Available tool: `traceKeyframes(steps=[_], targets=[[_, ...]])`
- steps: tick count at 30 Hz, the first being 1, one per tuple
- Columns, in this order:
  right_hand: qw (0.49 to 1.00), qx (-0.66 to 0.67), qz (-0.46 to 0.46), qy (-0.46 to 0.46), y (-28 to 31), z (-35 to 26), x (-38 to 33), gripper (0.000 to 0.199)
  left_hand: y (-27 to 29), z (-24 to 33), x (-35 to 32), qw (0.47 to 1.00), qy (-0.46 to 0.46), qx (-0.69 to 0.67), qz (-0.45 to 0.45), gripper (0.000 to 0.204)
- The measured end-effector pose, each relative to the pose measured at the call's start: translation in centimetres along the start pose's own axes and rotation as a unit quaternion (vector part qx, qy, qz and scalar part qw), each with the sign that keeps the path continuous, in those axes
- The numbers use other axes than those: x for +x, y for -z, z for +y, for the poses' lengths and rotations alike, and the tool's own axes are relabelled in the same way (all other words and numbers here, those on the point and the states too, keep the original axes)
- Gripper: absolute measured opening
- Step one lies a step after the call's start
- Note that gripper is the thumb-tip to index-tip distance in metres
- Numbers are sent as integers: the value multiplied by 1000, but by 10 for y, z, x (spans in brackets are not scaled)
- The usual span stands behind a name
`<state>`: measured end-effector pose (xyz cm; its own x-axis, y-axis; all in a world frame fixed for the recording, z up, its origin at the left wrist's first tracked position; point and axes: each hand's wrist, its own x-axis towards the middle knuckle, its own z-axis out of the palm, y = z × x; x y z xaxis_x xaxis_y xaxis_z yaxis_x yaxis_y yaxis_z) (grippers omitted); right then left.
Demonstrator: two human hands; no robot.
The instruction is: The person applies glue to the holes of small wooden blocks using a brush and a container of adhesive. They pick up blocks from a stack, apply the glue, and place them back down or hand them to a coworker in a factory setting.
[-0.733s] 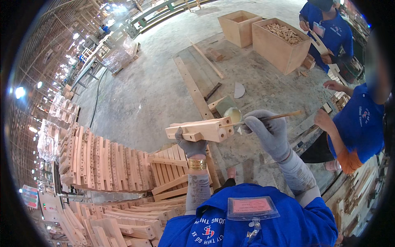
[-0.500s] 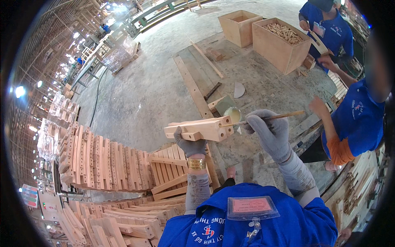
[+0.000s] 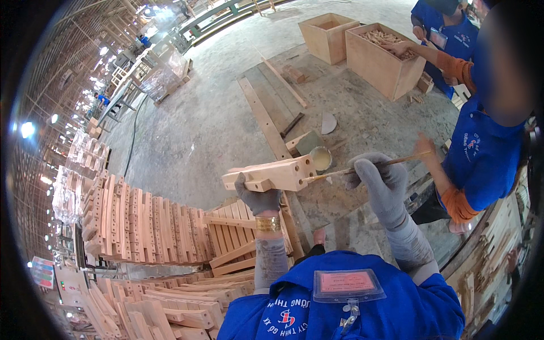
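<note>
Gloved in grey, my left hand point(image 3: 259, 197) is closed around a bundle of pale wooden pieces point(image 3: 275, 173) with round holes in their end faces. My right hand point(image 3: 382, 190), in a matching glove, grips a thin wooden stick brush point(image 3: 334, 174). Its pale tip meets the drilled end of the bundle, at a lower hole; whether it goes inside I cannot tell. Just beyond that end stands a small pot of cream-coloured liquid point(image 3: 321, 158), beside a block point(image 3: 309, 144).
A hammer point(image 3: 292, 124) and a long drilled board point(image 3: 263, 118) lie ahead. Two wooden boxes point(image 3: 378, 67) stand far right, one full of dowels. A co-worker point(image 3: 481, 141) at right reaches into it; another stands behind. Stacked drilled wooden parts point(image 3: 141, 226) fill the left.
The brush tip has shifted from an upper hole to a lower one on the end face. My right hand has moved slightly right. The nearer co-worker's arm has reached into the dowel box.
</note>
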<state>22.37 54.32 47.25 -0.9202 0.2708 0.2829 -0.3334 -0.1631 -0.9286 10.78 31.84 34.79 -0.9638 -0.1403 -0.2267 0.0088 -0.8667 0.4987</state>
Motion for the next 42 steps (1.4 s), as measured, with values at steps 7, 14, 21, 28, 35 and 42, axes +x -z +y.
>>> traceKeyframes(steps=[7,14,21,28,35,42], targets=[[1000,7,-21,-3,-5,8,-5,14,-10,2,-2,1000,15,-18,4,51],[997,-28,-70,30,-13,17,-4,12,-10,7,-3,1000,-9,25,4,50],[989,-85,-92,82,-12,14,-4,9,-14,12,-7,999,-9,37,-8,51],[995,-57,-66,53,-15,15,-12,9,-18,16,-8,1000,5,19,3,53],[999,22,-15,19,-19,15,-14,13,-11,20,-4,1000,4,5,28,53],[979,-198,52,-10,18,103,33,18,5,22,6,998,-28,-16,51,38]])
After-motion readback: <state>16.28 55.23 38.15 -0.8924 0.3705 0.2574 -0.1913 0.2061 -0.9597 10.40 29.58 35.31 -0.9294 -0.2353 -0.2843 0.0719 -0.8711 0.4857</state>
